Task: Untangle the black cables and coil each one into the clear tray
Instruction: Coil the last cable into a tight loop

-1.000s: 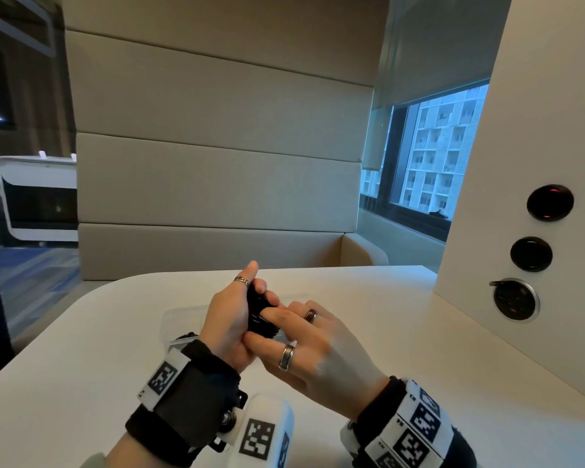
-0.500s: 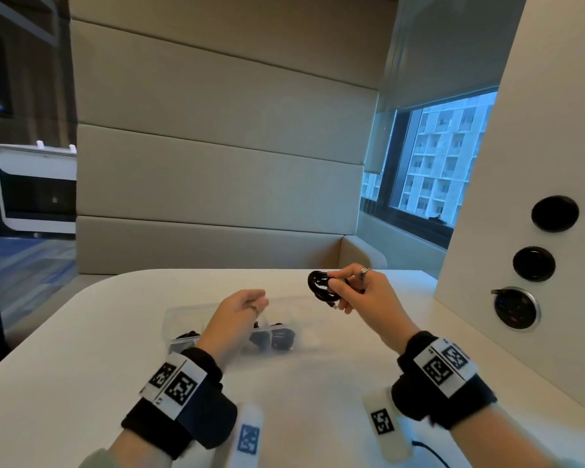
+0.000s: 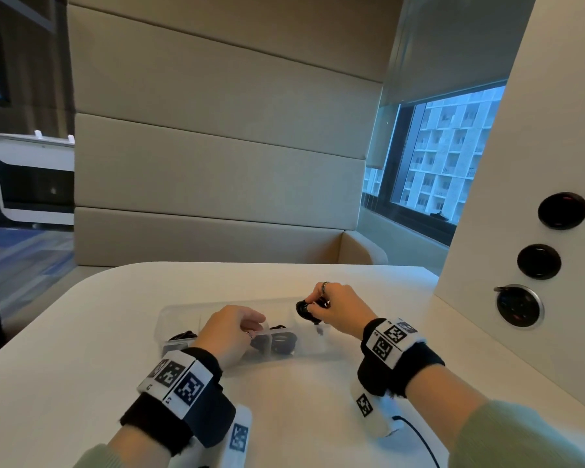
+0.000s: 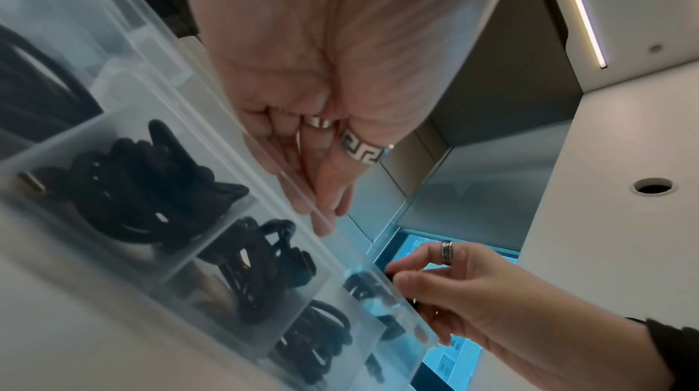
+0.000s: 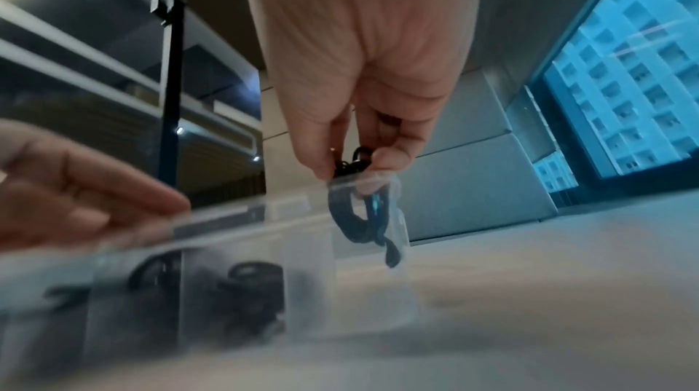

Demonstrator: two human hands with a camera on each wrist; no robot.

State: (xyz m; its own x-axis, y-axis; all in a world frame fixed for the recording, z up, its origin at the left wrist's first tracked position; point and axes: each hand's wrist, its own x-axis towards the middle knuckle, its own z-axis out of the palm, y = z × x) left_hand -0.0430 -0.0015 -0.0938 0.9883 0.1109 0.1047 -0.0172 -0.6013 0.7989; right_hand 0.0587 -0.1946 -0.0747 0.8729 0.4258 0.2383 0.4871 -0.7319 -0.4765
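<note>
A clear divided tray (image 3: 183,310) lies on the white table. Several coiled black cables (image 3: 282,342) lie in its left and middle compartments, plain in the left wrist view (image 4: 143,182). My right hand (image 3: 313,307) pinches a small coiled black cable (image 3: 303,310) between thumb and fingers, with the coil partly down inside the tray's right end compartment (image 5: 310,248). Through the tray wall that coil (image 5: 344,218) hangs below the right hand (image 5: 353,170). My left hand (image 3: 255,324) holds nothing; its relaxed fingers (image 4: 321,212) touch the tray's rim (image 4: 113,89) near the middle.
A white side panel with round sockets (image 3: 519,305) rises at the table's right edge. A thin black wire (image 3: 423,440) runs from my right wrist band over the table (image 3: 284,417). A padded bench back stands beyond the far edge.
A second ago both hands held the coil together. The right hand then carried it right and has lowered it into the tray's right end; the left hand let go and dropped onto the tray rim.
</note>
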